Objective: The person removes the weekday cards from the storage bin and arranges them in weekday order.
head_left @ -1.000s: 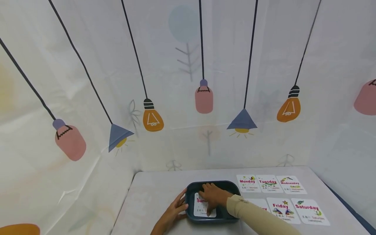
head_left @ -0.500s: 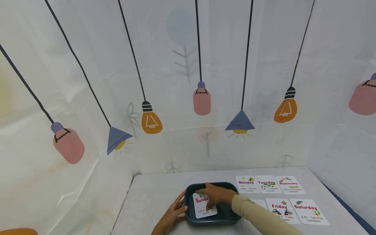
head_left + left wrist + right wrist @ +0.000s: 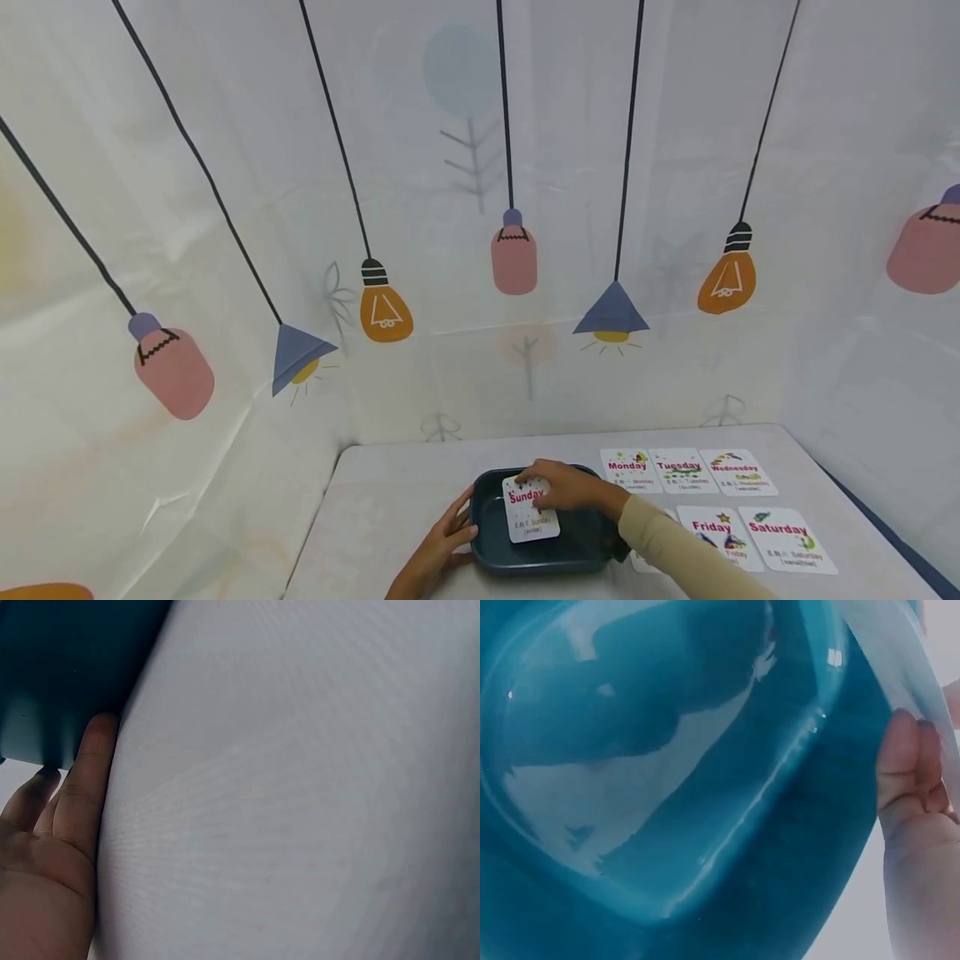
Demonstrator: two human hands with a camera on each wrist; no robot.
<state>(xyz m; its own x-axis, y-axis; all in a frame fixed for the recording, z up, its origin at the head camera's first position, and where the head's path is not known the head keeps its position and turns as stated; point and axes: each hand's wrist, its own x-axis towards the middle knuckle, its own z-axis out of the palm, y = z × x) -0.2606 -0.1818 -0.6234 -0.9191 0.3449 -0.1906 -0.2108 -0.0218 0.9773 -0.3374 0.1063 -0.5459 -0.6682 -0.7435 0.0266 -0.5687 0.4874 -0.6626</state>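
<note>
A white card printed "Sunday" is tilted up over a dark teal tray. Thumb and fingers of my right hand pinch it by its upper right part. In the right wrist view the card shows its back, and the glossy tray floor reflects it. My left hand is at the tray's left side, straight fingers touching the outer wall. From the left wrist, that hand lies low beside the tray wall, fingertips against it.
To the right of the tray lie the cards Monday, Tuesday and Wednesday in a back row. Friday and Saturday lie in front, beside a card mostly hidden by my right sleeve. White printed sheets enclose the table.
The Sunday card, lying in the tray a second ago, has been picked up by my right hand and moved up and slightly right. The left hand stays at the tray.
</note>
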